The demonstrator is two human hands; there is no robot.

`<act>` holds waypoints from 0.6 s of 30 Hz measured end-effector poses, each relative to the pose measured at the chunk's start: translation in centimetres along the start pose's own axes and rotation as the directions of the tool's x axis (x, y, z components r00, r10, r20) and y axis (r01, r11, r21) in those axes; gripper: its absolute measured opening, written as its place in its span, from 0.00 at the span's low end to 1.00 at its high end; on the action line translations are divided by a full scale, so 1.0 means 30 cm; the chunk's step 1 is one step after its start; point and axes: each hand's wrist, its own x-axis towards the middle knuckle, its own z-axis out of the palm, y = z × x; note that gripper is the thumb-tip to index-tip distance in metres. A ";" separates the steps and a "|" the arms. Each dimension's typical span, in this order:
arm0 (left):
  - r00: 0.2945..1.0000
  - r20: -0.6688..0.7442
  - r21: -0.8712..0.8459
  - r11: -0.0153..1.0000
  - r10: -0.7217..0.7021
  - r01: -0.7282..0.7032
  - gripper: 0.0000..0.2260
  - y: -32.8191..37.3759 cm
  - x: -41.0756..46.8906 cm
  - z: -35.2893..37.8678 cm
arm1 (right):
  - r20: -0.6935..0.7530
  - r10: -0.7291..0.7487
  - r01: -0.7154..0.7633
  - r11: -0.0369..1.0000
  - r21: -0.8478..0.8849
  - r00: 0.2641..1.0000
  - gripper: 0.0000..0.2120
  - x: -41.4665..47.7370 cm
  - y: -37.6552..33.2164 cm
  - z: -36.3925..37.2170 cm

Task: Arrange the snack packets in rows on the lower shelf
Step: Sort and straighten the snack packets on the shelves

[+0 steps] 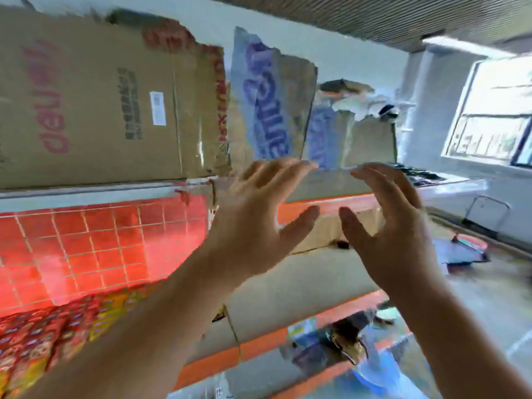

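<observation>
Clearly, left hand (pixel 253 226) and right hand (pixel 397 234) hover before the shelf edge (pixel 331 184), grip wide and empty.

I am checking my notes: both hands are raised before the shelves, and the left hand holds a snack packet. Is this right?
Not quite. In the head view the left hand holds nothing; its fingers are spread. Both it and the right hand are indeed raised before the shelves.
</observation>
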 end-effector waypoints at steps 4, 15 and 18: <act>1.000 0.024 -0.086 0.996 0.003 -0.001 0.22 0.129 0.112 0.128 | 0.009 0.060 -0.059 0.993 -0.100 0.998 0.23 -0.002 0.127 -0.197; 0.986 0.161 -0.217 0.976 0.046 -0.010 0.19 0.174 0.291 0.489 | 0.088 0.128 -0.101 0.961 -0.256 0.988 0.22 -0.022 0.475 -0.327; 0.979 0.194 -0.209 0.978 0.065 -0.023 0.19 0.142 0.343 0.593 | 0.114 0.149 -0.111 0.951 -0.290 0.982 0.21 -0.005 0.569 -0.299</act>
